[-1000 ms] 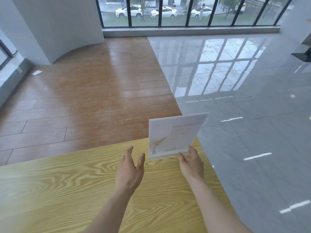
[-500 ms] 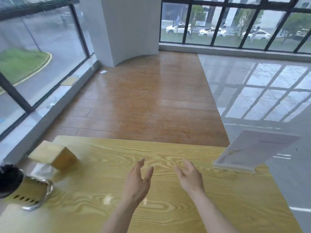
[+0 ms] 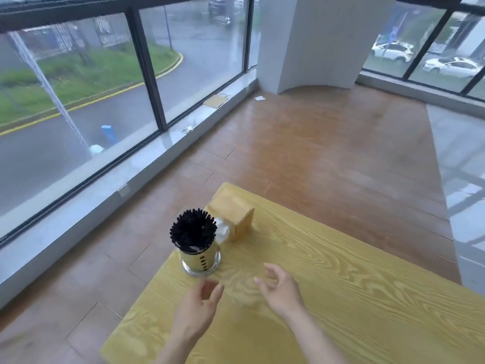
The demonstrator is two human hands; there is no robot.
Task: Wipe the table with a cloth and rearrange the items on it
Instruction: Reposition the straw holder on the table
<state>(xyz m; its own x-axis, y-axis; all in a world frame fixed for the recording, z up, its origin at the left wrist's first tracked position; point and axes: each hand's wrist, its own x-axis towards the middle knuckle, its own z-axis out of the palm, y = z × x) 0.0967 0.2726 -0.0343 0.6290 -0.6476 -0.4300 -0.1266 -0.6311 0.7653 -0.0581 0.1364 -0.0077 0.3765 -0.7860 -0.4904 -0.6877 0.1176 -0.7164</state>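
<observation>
A yellow wood-grain table (image 3: 341,298) fills the lower right. Near its left edge stands a round holder (image 3: 200,261) packed with black chopsticks (image 3: 193,229). Just behind it sits a wooden tissue box (image 3: 233,214) with white tissue (image 3: 222,231) poking out of its side. My left hand (image 3: 195,308) hovers open a little in front of the holder, not touching it. My right hand (image 3: 282,290) is open too, fingers curled loosely, over the table to the right of the holder. No cloth is in view.
The table's left edge and far corner drop to a brown wood floor (image 3: 301,143). A window wall with a low sill (image 3: 131,174) runs along the left. A white pillar (image 3: 315,40) stands at the back. Grey tiles (image 3: 462,158) lie to the right.
My view has swung left: the standing sign card I let go of is out of frame, and the chopstick holder and tissue box are now central. Both hands moved toward the holder.
</observation>
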